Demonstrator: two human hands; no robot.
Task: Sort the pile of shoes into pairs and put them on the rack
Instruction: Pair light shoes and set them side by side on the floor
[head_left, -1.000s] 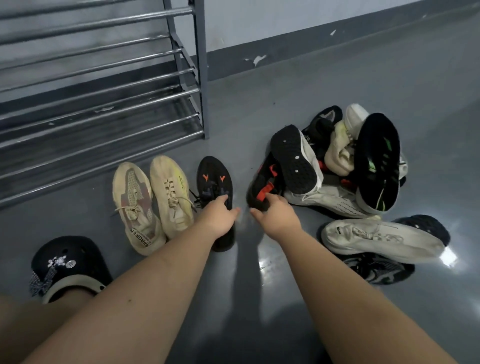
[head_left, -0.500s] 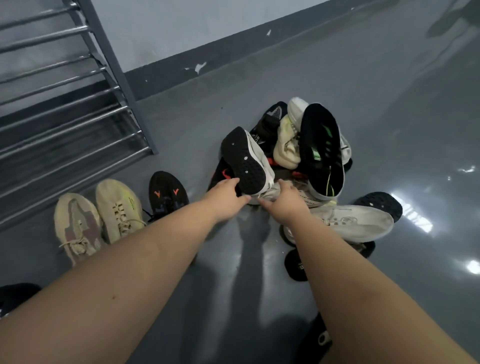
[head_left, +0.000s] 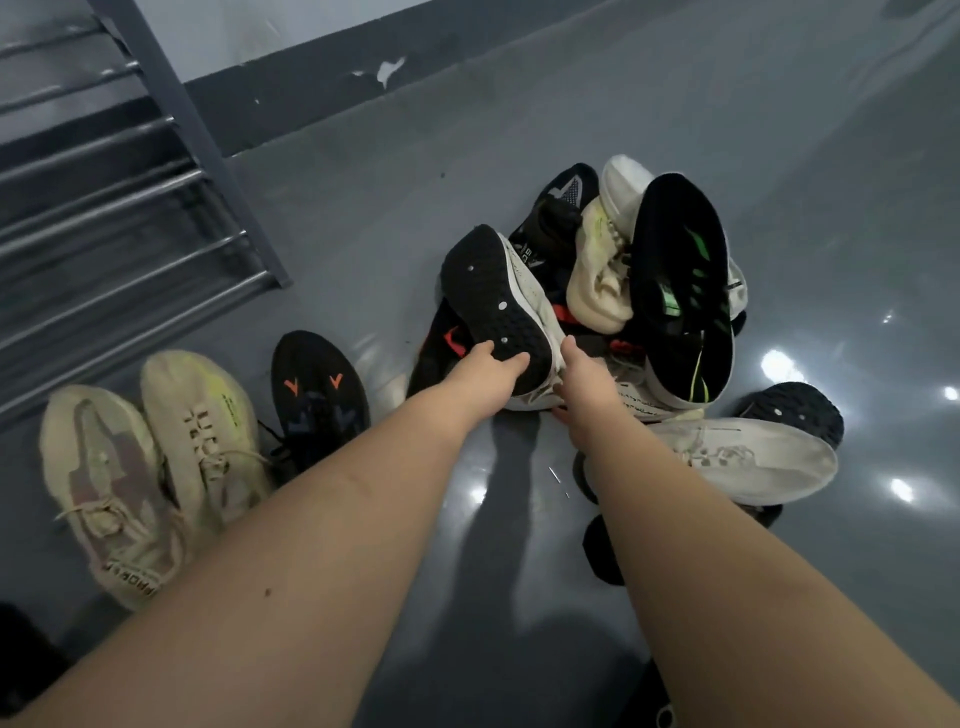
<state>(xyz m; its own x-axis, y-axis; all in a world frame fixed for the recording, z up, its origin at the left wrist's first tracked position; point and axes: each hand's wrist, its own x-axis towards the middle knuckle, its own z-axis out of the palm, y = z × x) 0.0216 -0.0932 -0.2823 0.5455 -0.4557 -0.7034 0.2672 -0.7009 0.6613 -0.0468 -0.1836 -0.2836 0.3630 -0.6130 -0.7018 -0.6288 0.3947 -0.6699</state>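
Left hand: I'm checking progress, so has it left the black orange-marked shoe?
Yes. The left hand went right, off the black shoe, onto the white shoe's black sole.

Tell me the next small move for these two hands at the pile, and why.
Probably lift the white shoe with the black sole off the pile. The left hand has its fingers on the sole's heel end and the right hand is at its white side. Under it lies a black shoe with red marks, a likely mate for the black shoe with orange marks.
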